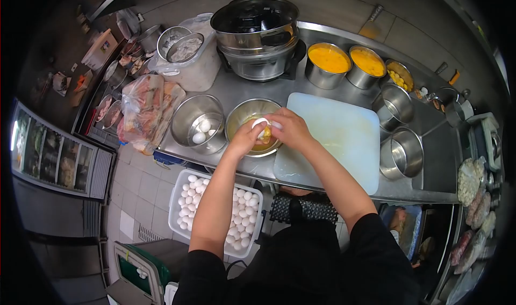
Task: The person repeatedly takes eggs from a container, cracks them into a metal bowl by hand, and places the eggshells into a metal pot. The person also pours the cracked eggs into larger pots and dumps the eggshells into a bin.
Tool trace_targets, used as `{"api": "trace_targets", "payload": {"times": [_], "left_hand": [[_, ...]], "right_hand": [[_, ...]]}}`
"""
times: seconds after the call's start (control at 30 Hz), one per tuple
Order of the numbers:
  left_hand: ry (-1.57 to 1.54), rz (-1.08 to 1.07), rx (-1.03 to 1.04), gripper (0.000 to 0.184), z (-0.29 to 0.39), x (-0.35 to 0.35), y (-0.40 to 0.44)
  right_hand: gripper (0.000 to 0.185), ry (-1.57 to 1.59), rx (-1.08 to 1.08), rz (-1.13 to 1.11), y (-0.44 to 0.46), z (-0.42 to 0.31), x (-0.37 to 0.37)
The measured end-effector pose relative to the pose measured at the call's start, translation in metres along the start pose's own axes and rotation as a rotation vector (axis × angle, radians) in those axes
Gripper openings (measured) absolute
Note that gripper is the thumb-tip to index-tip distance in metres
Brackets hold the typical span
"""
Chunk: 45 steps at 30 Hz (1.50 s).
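My left hand [243, 138] and my right hand [293, 128] meet over a metal bowl [234, 119], fingers closed around a cracked egg [260, 123]. White shell shows at the fingers of both hands, and yellow yolk hangs between them. Some yellowish liquid lies in the bowl below; my hands hide part of it. Left of the bowl stands a deep steel pot [185, 111] with a few white eggs or shells [199, 138] at its bottom. A white cutting board [336, 138], wet in places, lies under my right forearm.
A white bin full of eggs [244, 213] sits below the counter edge. Steel pots of yellow liquid [329, 59] stand at the back right, and two steel pots [401, 153] stand right of the board. A large steamer [255, 41] and bagged meat [145, 109] are behind and left.
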<state>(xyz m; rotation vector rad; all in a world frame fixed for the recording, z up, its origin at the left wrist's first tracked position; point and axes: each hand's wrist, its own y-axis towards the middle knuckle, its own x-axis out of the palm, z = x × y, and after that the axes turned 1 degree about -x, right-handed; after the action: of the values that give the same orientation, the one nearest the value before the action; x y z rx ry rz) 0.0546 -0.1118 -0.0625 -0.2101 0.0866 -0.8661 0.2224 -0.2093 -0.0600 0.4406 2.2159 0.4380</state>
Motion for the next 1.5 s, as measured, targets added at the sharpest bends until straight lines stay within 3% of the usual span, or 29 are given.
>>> {"api": "trace_targets", "payload": {"times": [0.17, 0.27, 0.43, 0.5, 0.63, 0.67, 0.7, 0.73, 0.77, 0.8, 0.83, 0.87, 0.93, 1.0, 1.13, 1.2, 1.23, 1.3, 1.4, 1.5], "left_hand": [[0.59, 0.114, 0.229, 0.046, 0.042, -0.011, -0.009], [0.532, 0.215, 0.387, 0.045, 0.047, -0.014, -0.004], [0.268, 0.214, 0.382, 0.044, 0.058, -0.019, 0.005], [0.029, 0.185, 0.361, 0.042, 0.062, -0.022, 0.003], [0.112, 0.295, 0.363, 0.046, 0.066, -0.066, -0.007], [0.11, 0.296, 0.363, 0.046, 0.063, -0.086, -0.011], [0.479, 0.398, 0.347, 0.052, 0.054, -0.112, -0.013], [0.849, 0.493, 0.322, 0.059, 0.043, -0.135, -0.014], [0.848, 0.492, 0.322, 0.059, 0.027, -0.155, -0.014], [1.147, 0.646, 0.27, 0.064, 0.021, -0.162, -0.019], [1.444, 0.799, 0.209, 0.07, 0.015, -0.166, -0.021], [1.361, 0.85, 0.365, 0.068, 0.009, -0.169, -0.019], [0.941, 0.465, 0.319, 0.063, 0.059, -0.086, -0.033], [0.79, 0.142, 0.334, 0.056, 0.051, -0.049, -0.025], [0.656, 0.048, 0.293, 0.051, 0.038, -0.036, -0.011], [0.619, 0.046, 0.283, 0.049, 0.034, -0.035, -0.006], [0.638, 0.082, 0.28, 0.047, 0.033, -0.035, -0.007], [0.658, 0.119, 0.276, 0.046, 0.035, -0.035, -0.008], [0.648, 0.138, 0.302, 0.044, 0.034, -0.034, -0.007], [0.577, 0.193, 0.467, 0.044, 0.031, -0.033, -0.003]], "right_hand": [[0.037, -0.169, -0.214, 0.215, 0.019, -0.009, 0.0], [0.037, -0.216, -0.274, 0.332, 0.032, -0.023, -0.004], [0.04, -0.188, -0.314, 0.391, 0.05, -0.038, -0.009], [0.043, -0.07, -0.216, 0.385, 0.053, -0.04, -0.006], [0.04, 0.157, 0.019, 0.378, 0.037, -0.021, 0.003], [0.037, 0.412, 0.358, 0.214, 0.031, -0.015, 0.002], [0.037, 0.662, 0.697, 0.038, 0.025, -0.009, 0.002], [0.037, 0.662, 0.697, 0.038, 0.017, -0.001, 0.007], [0.036, 0.877, 0.725, 0.01, 0.01, 0.008, 0.015], [0.035, 1.093, 0.747, -0.018, 0.006, 0.009, 0.017], [0.035, 1.092, 0.747, -0.018, 0.005, 0.01, 0.02], [0.034, 1.146, 0.789, -0.061, 0.005, 0.011, 0.024], [0.034, 1.199, 0.838, -0.112, 0.009, 0.008, 0.035], [0.038, 1.302, 0.83, -0.201, 0.02, 0.01, 0.046], [0.042, 1.185, 0.683, -0.286, 0.03, 0.0, 0.049], [0.046, 0.82, 0.672, -0.233, 0.032, -0.009, 0.045], [0.046, 0.823, 0.676, -0.231, 0.031, -0.009, 0.047], [0.047, 0.311, 0.233, -0.061, 0.037, -0.013, 0.045], [0.046, 0.076, 0.128, -0.147, 0.046, -0.016, 0.031], [0.043, -0.078, 0.028, -0.142, 0.054, -0.021, 0.02]]}}
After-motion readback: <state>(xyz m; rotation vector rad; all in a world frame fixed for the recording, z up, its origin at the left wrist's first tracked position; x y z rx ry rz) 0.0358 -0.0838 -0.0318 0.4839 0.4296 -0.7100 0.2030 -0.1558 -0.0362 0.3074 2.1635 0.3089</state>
